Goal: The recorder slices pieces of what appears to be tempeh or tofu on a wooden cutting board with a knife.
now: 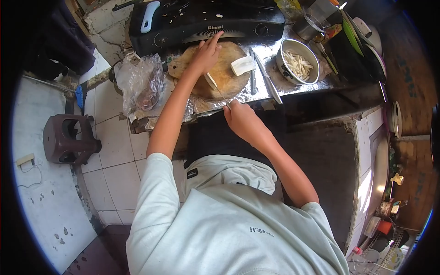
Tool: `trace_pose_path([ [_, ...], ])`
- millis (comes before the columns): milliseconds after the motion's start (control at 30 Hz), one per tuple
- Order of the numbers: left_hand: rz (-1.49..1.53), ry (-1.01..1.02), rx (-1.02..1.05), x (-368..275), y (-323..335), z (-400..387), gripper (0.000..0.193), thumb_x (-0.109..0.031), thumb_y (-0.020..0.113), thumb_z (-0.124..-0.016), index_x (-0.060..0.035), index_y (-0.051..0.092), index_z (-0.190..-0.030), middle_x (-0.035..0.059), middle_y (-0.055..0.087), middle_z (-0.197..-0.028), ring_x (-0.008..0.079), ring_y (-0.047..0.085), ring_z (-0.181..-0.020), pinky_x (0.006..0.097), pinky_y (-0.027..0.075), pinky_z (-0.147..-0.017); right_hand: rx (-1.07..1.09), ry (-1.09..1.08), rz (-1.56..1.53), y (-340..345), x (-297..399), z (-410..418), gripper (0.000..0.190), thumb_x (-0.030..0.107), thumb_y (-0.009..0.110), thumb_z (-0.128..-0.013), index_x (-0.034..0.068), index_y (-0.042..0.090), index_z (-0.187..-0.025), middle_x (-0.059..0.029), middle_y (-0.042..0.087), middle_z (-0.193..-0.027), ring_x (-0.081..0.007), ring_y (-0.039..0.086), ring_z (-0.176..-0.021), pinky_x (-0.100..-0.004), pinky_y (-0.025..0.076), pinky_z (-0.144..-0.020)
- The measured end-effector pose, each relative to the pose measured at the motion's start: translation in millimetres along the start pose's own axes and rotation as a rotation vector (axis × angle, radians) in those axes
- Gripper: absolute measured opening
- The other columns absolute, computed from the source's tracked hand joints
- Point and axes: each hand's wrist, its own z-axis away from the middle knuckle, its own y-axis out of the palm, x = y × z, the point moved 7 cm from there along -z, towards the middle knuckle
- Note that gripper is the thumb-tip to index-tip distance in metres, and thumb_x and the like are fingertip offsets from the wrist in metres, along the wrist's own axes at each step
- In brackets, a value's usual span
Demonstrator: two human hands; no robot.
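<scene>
My left hand (208, 56) reaches over the far side of a round wooden cutting board (233, 86), fingers apart, the longest tips near the stove's front. What lies under the palm is hidden. A pale, thin slab of vegetable (210, 81) rests on the board beside my left wrist. My right hand (242, 115) grips a knife at the board's near edge. Only part of the knife's thin blade (224, 98) shows, pointing at the slab; the fist covers the handle. A wider white block of vegetable (242, 65) sits on the board's right side.
A black Rinnai gas stove (202, 20) stands behind the board, with a light-blue-handled utensil (150, 17) on top. Two more knives, one silver (268, 79), lie right of the board. Beyond them is a pot (282, 65) of pale cut sticks (297, 65). A plastic bag (139, 82) sits left.
</scene>
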Motion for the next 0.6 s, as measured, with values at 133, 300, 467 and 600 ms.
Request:
trace_pose_path([
  [133, -0.023, 0.012, 0.010, -0.9, 0.3, -4.5, 0.053, -0.027, 0.041, -0.104, -0.0255, 0.027, -0.155, 0.0105, 0.054, -0.141, 0.0395, 0.051, -0.121, 0.0486, 0.041, -0.107, 0.075, 0.065, -0.039, -1.2, -5.1, -3.8, 0.038, 0.026, 0.050, -0.102, -0.009, 0.056, -0.089, -0.0358, 0.063, -0.079, -0.0543, 0.061, -0.083, -0.0590, 0.048, -0.073],
  [300, -0.032, -0.033, 0.034, 15.5, 14.2, -1.4, 0.055, -0.029, 0.041, -0.104, -0.0257, 0.025, -0.156, 0.0116, 0.055, -0.137, 0.0379, 0.050, -0.122, 0.0484, 0.039, -0.108, 0.090, 0.093, -0.021, 12.3, -13.1, -7.7, 0.038, 0.027, 0.051, -0.102, -0.008, 0.056, -0.088, -0.0352, 0.062, -0.077, -0.0536, 0.061, -0.081, -0.0587, 0.048, -0.072],
  [467, -0.087, 0.029, 0.020, 1.2, 15.0, -8.6, 0.053, -0.029, 0.039, -0.104, -0.0249, 0.026, -0.155, 0.0109, 0.056, -0.137, 0.0353, 0.051, -0.123, 0.0505, 0.039, -0.107, 0.018, 0.066, -0.021, 20.1, -26.1, -8.8, 0.038, 0.026, 0.053, -0.101, -0.009, 0.055, -0.087, -0.0335, 0.063, -0.072, -0.0514, 0.063, -0.071, -0.0571, 0.051, -0.063],
  [600, -0.092, 0.136, -0.071, -6.1, 18.4, -15.5, 0.046, -0.024, 0.041, -0.104, -0.0209, 0.038, -0.150, 0.0114, 0.056, -0.138, 0.0352, 0.053, -0.117, 0.0459, 0.043, -0.103, 0.204, 0.312, -0.280, 18.9, -27.1, -6.2, 0.047, 0.036, 0.050, -0.104, -0.002, 0.050, -0.077, -0.0156, 0.055, -0.054, -0.0295, 0.061, -0.049, -0.0431, 0.048, -0.047],
])
